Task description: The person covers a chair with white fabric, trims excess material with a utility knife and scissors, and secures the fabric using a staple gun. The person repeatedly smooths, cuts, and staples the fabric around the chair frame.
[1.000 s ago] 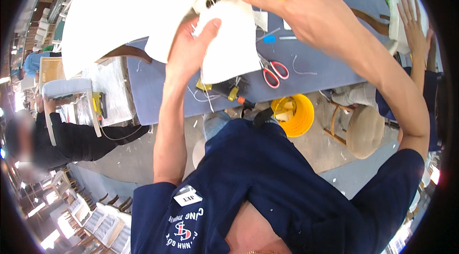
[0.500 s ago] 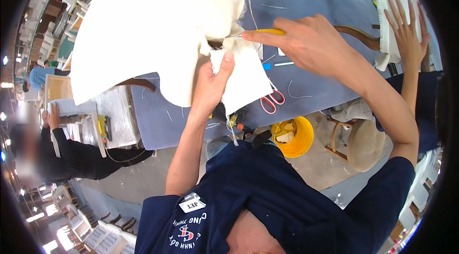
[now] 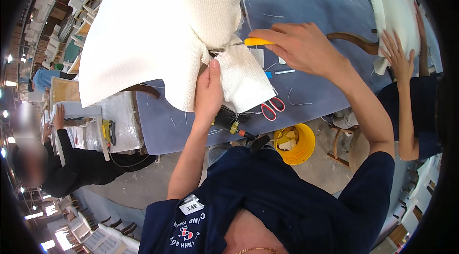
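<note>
A chair (image 3: 138, 38) covered in cream woven fabric lies on the blue-grey padded table, a curved brown wooden leg (image 3: 143, 90) showing below its cover. My left hand (image 3: 209, 89) is closed on the fabric edge, thumb on top, beside a small dark gap. In my right hand (image 3: 306, 48) is a screwdriver-like tool with a yellow handle (image 3: 259, 41). Its thin metal shaft points left into that gap, where the tip is hidden. A loose flap of cream fabric (image 3: 246, 79) with frayed edges hangs toward me below the shaft.
Red-handled scissors (image 3: 268, 113) and a dark power tool (image 3: 232, 124) lie near the table's front edge. Below stands a yellow bucket (image 3: 306, 151) with scraps. At right, a co-worker's hand (image 3: 399, 55) rests on another cream-covered piece. Another person (image 3: 81, 158) works at left.
My right hand has moved slightly left and down, bringing the tool's shaft to the gap. The fabric flap has shifted and sits higher. My left thumb has slid lower along the edge.
</note>
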{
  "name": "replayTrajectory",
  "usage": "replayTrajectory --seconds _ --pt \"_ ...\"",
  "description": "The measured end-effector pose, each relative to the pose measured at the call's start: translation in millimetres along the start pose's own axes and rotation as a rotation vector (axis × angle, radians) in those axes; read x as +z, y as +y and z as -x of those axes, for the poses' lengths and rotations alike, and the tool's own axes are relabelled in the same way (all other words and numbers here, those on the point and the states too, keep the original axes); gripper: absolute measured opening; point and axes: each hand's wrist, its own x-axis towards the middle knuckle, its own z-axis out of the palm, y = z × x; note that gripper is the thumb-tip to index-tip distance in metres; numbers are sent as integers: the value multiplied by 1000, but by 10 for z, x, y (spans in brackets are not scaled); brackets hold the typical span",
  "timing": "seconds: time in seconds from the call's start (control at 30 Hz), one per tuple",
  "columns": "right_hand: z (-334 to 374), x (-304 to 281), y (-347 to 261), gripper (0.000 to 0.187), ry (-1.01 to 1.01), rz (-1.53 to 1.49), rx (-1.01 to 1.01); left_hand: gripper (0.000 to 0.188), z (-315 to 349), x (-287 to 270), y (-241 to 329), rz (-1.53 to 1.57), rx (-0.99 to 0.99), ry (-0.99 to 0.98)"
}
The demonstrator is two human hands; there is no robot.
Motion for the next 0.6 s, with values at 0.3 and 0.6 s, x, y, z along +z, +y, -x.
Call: replayTrajectory --seconds 0.3,0.6 --pt "-183 105 -179 50 -79 83 -96 54 95 -56 -86 -128 32 -29" --pt "-221 106 -144 44 -95 84 -61 49 168 81 -125 -161 75 -68"
